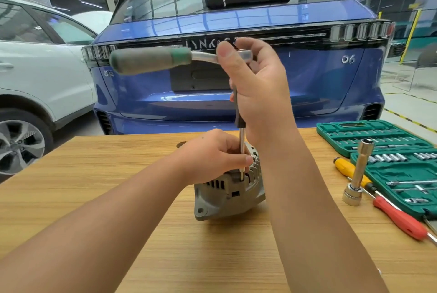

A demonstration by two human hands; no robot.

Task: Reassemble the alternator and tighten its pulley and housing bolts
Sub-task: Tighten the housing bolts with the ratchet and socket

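- the alternator (228, 192) is sitting upright on the tabletop (94, 174), between the two forearms.
- the left hand (212, 155) is gripping its top and pinching the extension bar (242, 150) down at a housing bolt.
- the right hand (257, 93) is curling round the ratchet (165, 58) head up top.
- step in hand: likely tightening a housing bolt.
- next move is calling for swinging the handle while keeping the bar straight.
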